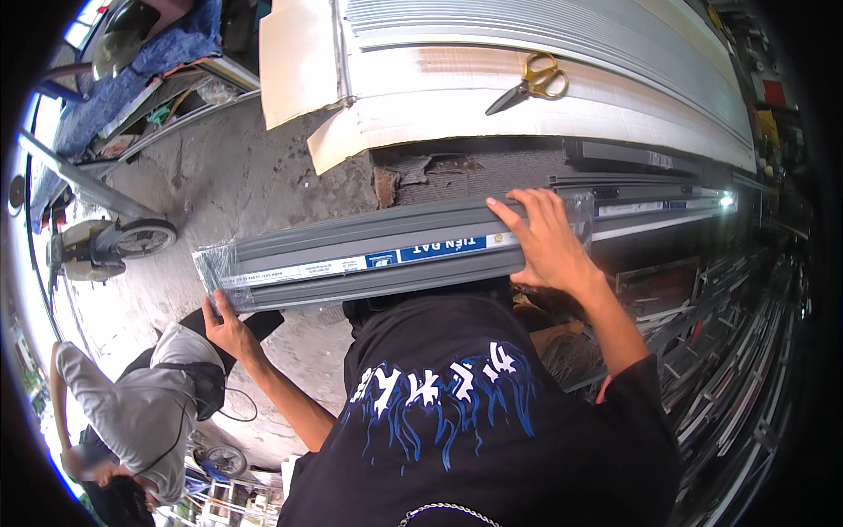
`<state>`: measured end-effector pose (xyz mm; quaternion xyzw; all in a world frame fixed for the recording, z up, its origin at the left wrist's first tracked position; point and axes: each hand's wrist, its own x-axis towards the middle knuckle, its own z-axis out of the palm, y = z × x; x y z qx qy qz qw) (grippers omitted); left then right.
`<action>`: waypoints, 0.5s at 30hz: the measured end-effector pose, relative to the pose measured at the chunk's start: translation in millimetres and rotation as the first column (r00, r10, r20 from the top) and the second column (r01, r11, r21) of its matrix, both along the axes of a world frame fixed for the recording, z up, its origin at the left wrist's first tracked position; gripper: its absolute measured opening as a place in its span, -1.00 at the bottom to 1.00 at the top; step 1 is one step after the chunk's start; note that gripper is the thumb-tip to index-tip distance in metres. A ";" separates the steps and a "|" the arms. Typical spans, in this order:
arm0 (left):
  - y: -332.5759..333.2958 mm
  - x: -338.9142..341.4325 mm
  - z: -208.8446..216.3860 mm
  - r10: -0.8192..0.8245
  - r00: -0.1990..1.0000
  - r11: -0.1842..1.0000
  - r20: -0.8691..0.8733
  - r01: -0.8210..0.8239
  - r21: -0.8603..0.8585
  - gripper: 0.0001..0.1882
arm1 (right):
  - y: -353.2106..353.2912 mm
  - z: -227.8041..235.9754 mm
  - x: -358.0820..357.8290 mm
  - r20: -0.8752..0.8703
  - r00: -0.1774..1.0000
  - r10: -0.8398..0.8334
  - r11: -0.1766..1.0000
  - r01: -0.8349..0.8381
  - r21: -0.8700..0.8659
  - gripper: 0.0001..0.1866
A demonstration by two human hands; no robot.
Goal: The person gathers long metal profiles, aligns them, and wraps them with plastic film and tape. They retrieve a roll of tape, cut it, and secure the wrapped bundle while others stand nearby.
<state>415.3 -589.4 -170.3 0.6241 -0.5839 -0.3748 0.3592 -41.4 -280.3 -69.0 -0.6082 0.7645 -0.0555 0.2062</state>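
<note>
A long bundle of grey profiles (pixel 351 232) lies crosswise in front of my body, wrapped in clear plastic film at both ends. Along its side runs a blue and white label strip (pixel 443 249). My left hand (pixel 233 334) grips the lower corner of its left end, thumb and fingertips on the edge. Near the right end, my right hand (pixel 546 239) is wrapped over the bundle, fingers across the top and thumb lower down. On the cardboard beyond, scissors (pixel 532 83) with gold handles and dark blades lie apart from both hands.
Cardboard (pixel 421 97) carries a stack of long pale profiles (pixel 544 31). More grey profiles (pixel 650 189) rest beyond the bundle's right end. Racked metal lengths (pixel 729 369) fill the right side. At left are a wheel (pixel 145 239) and another person (pixel 145 400) in a light shirt.
</note>
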 end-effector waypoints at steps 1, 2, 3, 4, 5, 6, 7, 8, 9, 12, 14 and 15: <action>-0.7 1.1 -0.2 -0.013 0.999 1.000 0.051 0.015 -0.025 -0.54 | -1.9 -0.3 -1.6 -0.011 1.000 0.001 1.000 -0.001 0.026 0.51; -2.1 2.8 -0.1 -0.024 0.998 0.998 0.059 0.020 0.060 -0.46 | -3.2 -0.8 -3.3 -0.003 1.000 0.029 0.999 -0.029 0.017 0.51; -3.3 3.7 -1.3 0.005 0.998 0.999 0.068 -0.008 0.050 -0.42 | -3.9 -1.6 -4.6 -0.013 0.999 0.035 0.999 -0.035 0.022 0.51; -4.3 4.9 -2.7 0.033 0.997 0.998 0.072 -0.036 0.042 -0.38 | -3.7 -2.2 -5.5 -0.016 0.999 0.044 0.998 -0.043 0.040 0.51; -5.4 5.9 -4.3 0.018 0.997 0.998 0.071 -0.022 0.055 -0.35 | -2.6 -2.5 -5.7 -0.031 0.999 0.036 0.998 -0.034 0.050 0.50; -5.5 7.5 -5.6 0.007 0.997 0.998 0.075 -0.012 0.066 -0.33 | -1.1 -2.5 -4.9 -0.029 0.999 0.035 0.997 -0.032 0.069 0.50; -6.4 8.5 -7.1 0.014 0.996 0.997 0.084 -0.020 0.074 -0.33 | 0.8 -2.1 -3.8 -0.009 0.999 0.036 0.998 -0.036 0.051 0.49; -6.0 10.0 -8.4 0.019 0.999 0.998 0.042 -0.022 0.065 -0.31 | 2.6 -1.8 -2.3 -0.020 0.999 0.026 0.997 -0.025 0.073 0.49; -6.6 11.0 -9.7 0.025 0.999 0.997 0.022 -0.026 0.079 -0.30 | 4.6 -1.4 -0.5 -0.018 1.000 0.020 0.998 -0.019 0.061 0.48; -6.9 14.0 -14.7 0.053 0.995 0.986 -0.079 -0.040 0.161 -0.26 | 8.2 -2.2 4.4 -0.015 1.000 0.010 0.998 -0.009 0.069 0.49; -8.3 16.4 -18.5 -0.128 0.967 0.989 0.219 0.141 -0.041 -0.24 | 9.8 -3.1 7.3 0.006 1.000 0.002 0.998 -0.002 0.056 0.49; -9.2 18.3 -20.2 -0.135 0.958 0.986 0.251 0.156 -0.065 -0.25 | 10.6 -3.3 8.5 0.020 1.000 -0.012 0.998 0.010 0.062 0.50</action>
